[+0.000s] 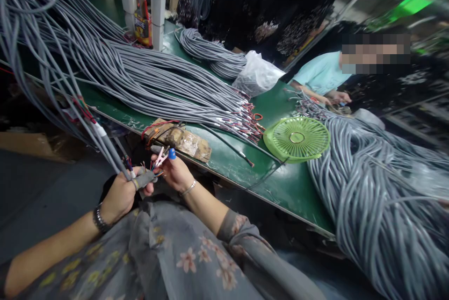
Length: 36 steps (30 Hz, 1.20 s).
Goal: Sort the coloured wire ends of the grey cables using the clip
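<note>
Left hand [121,197] grip closed on grey cable end [143,179], well left of green fan [296,139], off the worktop [280,185] edge. Right hand [177,174] grip holds small snips [159,156] at the cable's bared wires.

Green bench [280,188] w/ grey cable bundles [168,80], fan [297,139], bag [257,75].

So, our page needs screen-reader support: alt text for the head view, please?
A person's left hand clutches the ends of hanging grey cables while the right hand holds a pink-handled tool at their bared wires. Beyond, a green table bears more cable bundles and a green fan; a co-worker is at its far side.
</note>
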Motion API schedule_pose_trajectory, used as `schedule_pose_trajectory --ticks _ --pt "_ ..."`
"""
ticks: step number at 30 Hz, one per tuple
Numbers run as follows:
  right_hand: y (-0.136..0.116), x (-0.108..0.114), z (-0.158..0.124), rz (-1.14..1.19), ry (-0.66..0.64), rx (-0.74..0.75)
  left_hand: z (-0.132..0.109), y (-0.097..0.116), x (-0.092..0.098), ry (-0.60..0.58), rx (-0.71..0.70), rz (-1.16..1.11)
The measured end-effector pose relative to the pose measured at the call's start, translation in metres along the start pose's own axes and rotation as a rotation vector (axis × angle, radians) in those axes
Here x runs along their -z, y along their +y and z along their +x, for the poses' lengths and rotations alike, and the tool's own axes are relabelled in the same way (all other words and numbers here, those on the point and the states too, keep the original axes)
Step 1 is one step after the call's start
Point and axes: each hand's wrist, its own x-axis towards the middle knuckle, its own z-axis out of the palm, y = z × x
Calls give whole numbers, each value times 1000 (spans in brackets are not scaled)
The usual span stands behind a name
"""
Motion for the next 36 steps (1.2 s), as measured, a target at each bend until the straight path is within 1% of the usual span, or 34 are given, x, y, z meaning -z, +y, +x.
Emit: schedule_pose_trajectory --ticks 4,8,11,13,17,21,23,28,36 --pt "-2 -2 3 75 52 -63 1 -1 -2 5 49 -18" --pt "0 -6 6 151 112 -50 1 -2 -2 7 51 -4" --pt "1 -7 7 187 134 -45 2 -4 -1 2 57 5" --pt "2 -7 6 179 128 -52 2 -4 0 -2 50 11" --pt "1 -4 2 151 73 -64 -1 -5 2 -8 16 20" --pt "-3 -2 -3 156 37 -103 -7 -5 6 9 -20 34" --pt "-4 -2 -5 138 38 -98 -10 -5 7 27 -26 27" --pt "-2 0 -6 65 49 -27 -10 -3 4 75 -36 -14" --pt "-2 2 -6 53 51 -26 -1 -4 -2 98 -15 -55"
